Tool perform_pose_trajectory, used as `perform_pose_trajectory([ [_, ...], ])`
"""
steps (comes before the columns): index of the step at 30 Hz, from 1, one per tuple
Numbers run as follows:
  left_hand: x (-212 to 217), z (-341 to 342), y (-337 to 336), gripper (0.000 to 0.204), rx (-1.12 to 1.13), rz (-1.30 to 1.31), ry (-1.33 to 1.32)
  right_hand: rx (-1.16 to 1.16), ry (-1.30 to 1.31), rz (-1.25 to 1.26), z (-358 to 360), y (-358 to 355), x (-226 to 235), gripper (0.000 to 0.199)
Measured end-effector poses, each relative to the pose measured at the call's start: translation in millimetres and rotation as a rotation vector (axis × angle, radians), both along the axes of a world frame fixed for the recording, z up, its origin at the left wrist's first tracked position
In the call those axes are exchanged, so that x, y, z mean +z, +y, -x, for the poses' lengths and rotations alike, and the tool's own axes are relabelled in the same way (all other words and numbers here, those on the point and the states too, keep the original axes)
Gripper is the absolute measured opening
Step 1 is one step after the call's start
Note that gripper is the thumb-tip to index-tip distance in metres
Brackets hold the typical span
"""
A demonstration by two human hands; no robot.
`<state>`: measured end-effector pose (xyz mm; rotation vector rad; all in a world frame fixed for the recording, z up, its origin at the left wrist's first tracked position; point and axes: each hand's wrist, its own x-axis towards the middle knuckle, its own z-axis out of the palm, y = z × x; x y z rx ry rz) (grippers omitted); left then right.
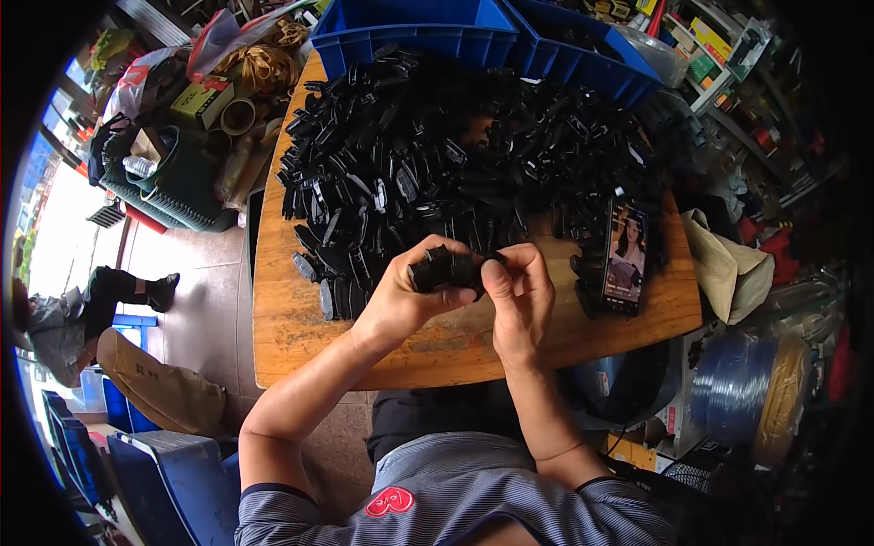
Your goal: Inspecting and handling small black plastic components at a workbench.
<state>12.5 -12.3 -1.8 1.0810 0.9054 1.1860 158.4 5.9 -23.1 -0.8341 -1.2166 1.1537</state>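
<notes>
Bare forearms, grey striped short-sleeved shirt, red heart-shaped chest patch

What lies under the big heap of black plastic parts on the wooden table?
The wooden table shows around the heap of black plastic parts, with bare wood at its left and near edges. The heap hides the tabletop beneath it, so anything buried there cannot be seen.

A small stack of black plastic clips (444,269) is sitting level above the wooden surface (291,328), just before the big pile of clips (455,155).
</notes>
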Motion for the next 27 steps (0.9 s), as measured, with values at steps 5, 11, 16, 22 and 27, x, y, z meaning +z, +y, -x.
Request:
perform_pose_trajectory([
  [5,7,-1,6,0.036,0.093,0.036,-0.044,0.093,-0.159,-0.056,-10,14,9,0.027],
  [11,25,6,49,0.034,0.097,0.298,-0.324,-0.376,-0.976,-0.568,-53,69,35,0.032],
  [16,31,-25,205,0.017,-0.032,-0.239,-0.074,-0.203,-1.274,-0.343,-72,63,-5,0.036],
  [22,145,-97,365,0.030,0.314,-0.094,-0.136,-0.133,-1.199,-0.389,-73,68,-12,0.031],
  [27,102,-66,350,0.025,0.179,-0.999,0.647,-0.084,-1.168,-0.445,-74,76,0,0.021],
])
